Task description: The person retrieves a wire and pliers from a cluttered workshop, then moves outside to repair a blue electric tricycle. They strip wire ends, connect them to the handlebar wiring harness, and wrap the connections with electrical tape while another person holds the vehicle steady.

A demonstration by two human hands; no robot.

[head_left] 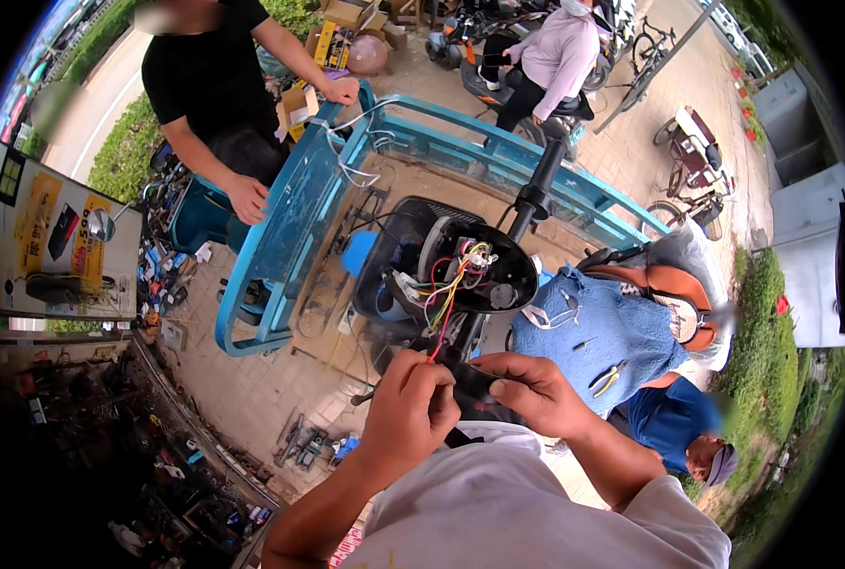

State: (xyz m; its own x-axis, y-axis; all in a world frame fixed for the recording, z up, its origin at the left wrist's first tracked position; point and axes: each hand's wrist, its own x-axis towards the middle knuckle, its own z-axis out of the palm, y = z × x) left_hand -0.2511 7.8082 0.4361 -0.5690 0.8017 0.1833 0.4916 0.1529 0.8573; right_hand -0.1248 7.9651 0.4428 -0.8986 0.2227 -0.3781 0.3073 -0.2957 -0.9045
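Observation:
My left hand (410,411) pinches the end of a thin red wire (446,325) that runs down from an open black handlebar housing (389,261). Inside the housing sits a tangle of coloured wires (458,281) with pale connectors. My right hand (534,400) is closed on a small dark item (475,382) beside the left fingertips; I cannot make out what it is. A black handlebar grip (547,169) sticks up behind the housing.
A blue cargo-bed railing (242,303) surrounds the housing. Pliers (607,379) lie on a blue cloth (579,332) at right. A person in black (204,104) grips the railing; others are in pink (550,57) and in blue (673,417). Scattered parts (304,441) lie below.

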